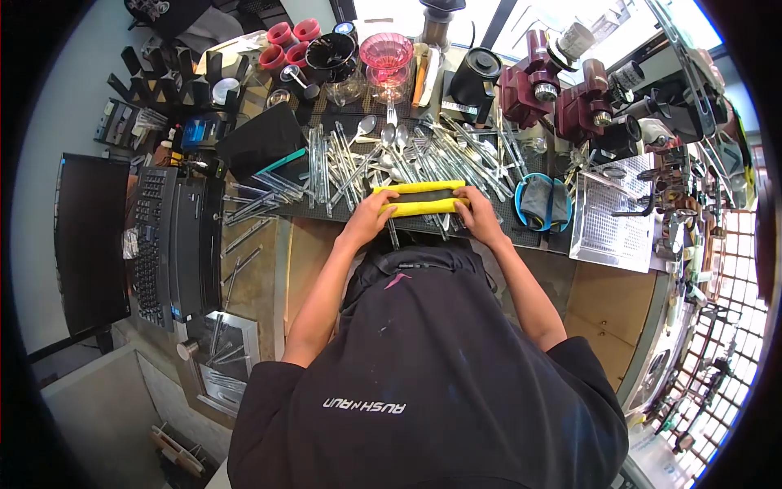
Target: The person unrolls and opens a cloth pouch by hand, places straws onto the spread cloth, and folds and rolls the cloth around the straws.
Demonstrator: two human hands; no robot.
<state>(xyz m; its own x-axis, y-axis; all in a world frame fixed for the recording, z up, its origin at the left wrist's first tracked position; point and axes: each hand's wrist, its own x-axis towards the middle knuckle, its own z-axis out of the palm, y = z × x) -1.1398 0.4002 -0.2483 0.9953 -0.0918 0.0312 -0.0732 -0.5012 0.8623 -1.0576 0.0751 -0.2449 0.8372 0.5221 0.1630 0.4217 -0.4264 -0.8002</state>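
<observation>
My left hand (375, 217) and my right hand (479, 215) are closed on opposite ends of a yellow cloth (420, 209). It is stretched level above the counter's front edge, with two yellow long sides and a dark strip between them. Beyond it lie many clear-wrapped utensils (330, 171), spread loosely over a dark mat. Several spoons (401, 135) and a fork (391, 110) lie unwrapped among them. To the right of my right hand stands a blue-rimmed round container (544, 202) with dark cloths in it.
Maroon coffee grinders (529, 85), a black jug (476, 72) and a pink dripper (386, 55) stand along the back. A perforated metal tray (612, 220) is at right. On the left are a dark tablet (265, 138), a keyboard (149, 236) and a monitor (94, 244).
</observation>
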